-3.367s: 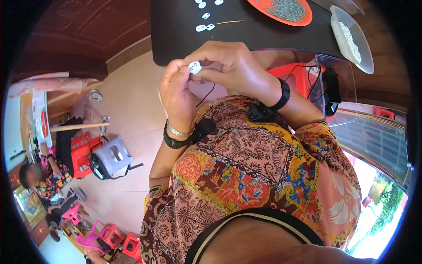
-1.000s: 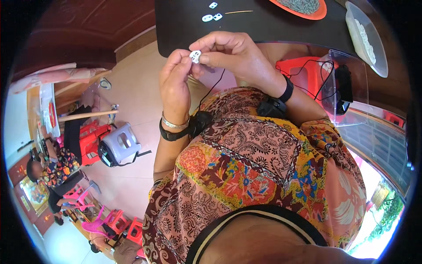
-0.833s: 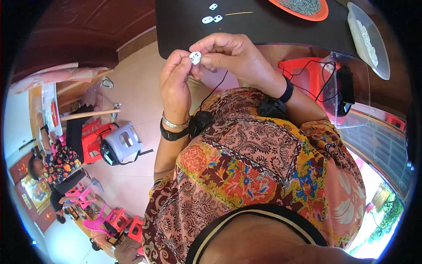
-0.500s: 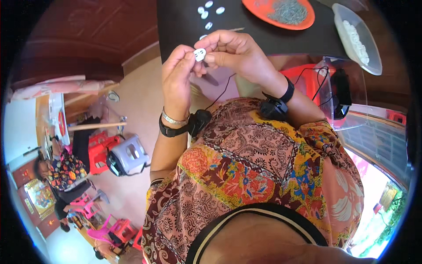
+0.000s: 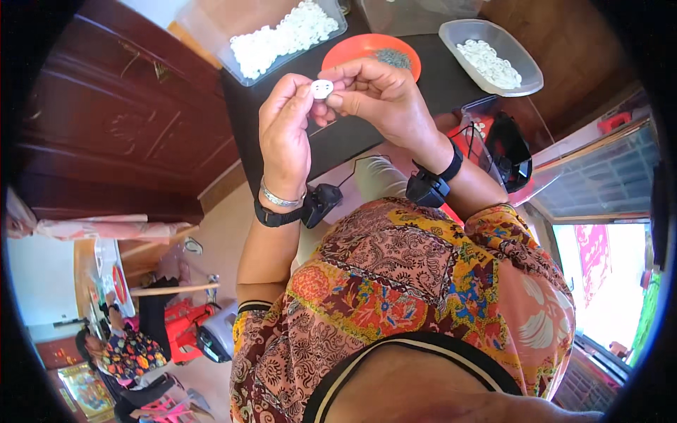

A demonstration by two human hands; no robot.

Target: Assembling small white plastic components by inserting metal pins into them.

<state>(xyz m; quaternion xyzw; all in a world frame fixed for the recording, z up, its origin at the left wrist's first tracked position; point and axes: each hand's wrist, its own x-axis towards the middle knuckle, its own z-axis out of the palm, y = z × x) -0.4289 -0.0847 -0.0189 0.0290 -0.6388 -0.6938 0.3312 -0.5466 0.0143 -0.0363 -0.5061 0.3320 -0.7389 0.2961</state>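
A small white oval plastic piece (image 5: 322,89) with dark slots is pinched above the dark table (image 5: 352,141). My left hand (image 5: 285,134) holds its left edge between thumb and fingers. On the other edge, my right hand (image 5: 391,106) grips it with thumb and forefinger. Just beyond the hands lies an orange plate (image 5: 342,51) bearing a heap of small grey metal parts (image 5: 392,58). What the curled lower fingers may hold is hidden.
A clear bin (image 5: 343,25) with white plastic pieces (image 5: 282,39) stands at the far left of the table. Far right, a translucent basin (image 5: 537,74) holds white ring-like pieces (image 5: 486,62). A person (image 5: 134,349) and red stools (image 5: 185,328) are at the lower left.
My view has shifted, bringing the bin and more of the table into sight. Both hands still pinch the white piece, now tilted slightly differently. The scattered white pieces are out of sight.
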